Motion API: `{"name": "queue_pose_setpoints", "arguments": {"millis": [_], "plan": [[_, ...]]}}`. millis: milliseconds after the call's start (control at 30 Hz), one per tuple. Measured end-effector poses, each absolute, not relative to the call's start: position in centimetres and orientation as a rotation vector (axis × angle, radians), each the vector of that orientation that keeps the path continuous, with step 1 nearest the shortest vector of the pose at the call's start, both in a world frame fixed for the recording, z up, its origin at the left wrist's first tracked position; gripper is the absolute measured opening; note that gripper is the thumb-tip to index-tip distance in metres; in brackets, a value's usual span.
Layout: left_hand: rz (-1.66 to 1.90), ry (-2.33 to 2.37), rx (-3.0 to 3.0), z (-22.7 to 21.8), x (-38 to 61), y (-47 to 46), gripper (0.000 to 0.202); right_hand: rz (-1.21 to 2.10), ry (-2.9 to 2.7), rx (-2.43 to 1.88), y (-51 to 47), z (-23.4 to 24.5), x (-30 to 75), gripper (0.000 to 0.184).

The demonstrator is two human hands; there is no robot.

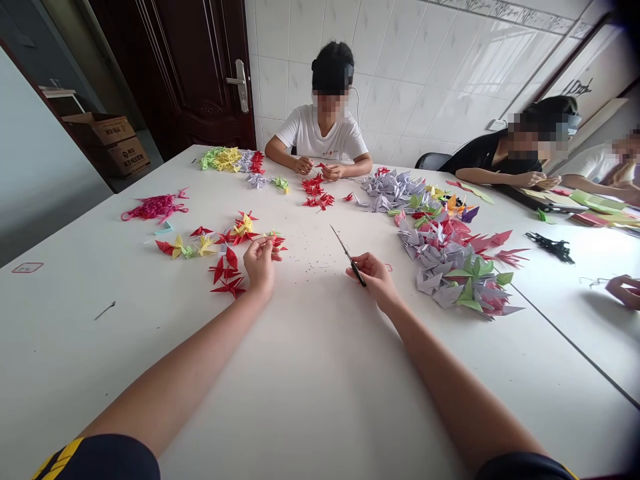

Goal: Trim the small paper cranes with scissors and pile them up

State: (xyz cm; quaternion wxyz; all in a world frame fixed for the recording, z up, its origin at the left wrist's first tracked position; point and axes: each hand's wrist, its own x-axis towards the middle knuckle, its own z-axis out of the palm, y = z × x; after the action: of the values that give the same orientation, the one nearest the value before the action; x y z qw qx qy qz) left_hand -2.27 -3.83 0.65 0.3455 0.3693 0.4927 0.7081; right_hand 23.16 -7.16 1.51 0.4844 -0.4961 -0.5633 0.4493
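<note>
My left hand (260,263) rests on the white table (320,373), its fingers pinched on a small red and yellow paper crane (274,241). Red and yellow folded cranes (225,257) lie scattered just left of it. My right hand (376,275) is closed round the handles of a thin pair of scissors (346,252), whose blades point up and to the left over the table. Tiny dark specks (313,257) dot the table between my hands.
A large heap of lilac, red and green paper cranes (450,257) lies right of my right hand. A pink tangle (155,208) sits far left. A person opposite (323,127) handles red cranes; two more people sit at the right. Another hand (625,291) shows at the right edge.
</note>
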Motion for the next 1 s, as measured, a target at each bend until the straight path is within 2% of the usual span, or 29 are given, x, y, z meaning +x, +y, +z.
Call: {"name": "queue_pose_setpoints", "arguments": {"millis": [167,367,500,1000], "plan": [[1.839,1.314,1.002,0.8,-2.2,-4.0,0.018,1.090,-1.409,-1.186,-7.1,0.5,23.2,0.041],[1.867,1.628,1.107,1.0,-2.5,-4.3,0.013,1.100,-1.424,-1.185,-7.1,0.0,23.1,0.033],[1.822,1.728,1.268,0.6,-2.7,-4.0,0.022,1.096,-1.470,-1.204,-7.2,0.1,23.1,0.028],[1.188,2.021,1.581,1.4,-2.2,-4.2,0.044,1.049,-1.509,-1.246,-7.4,0.2,22.9,0.026]]}}
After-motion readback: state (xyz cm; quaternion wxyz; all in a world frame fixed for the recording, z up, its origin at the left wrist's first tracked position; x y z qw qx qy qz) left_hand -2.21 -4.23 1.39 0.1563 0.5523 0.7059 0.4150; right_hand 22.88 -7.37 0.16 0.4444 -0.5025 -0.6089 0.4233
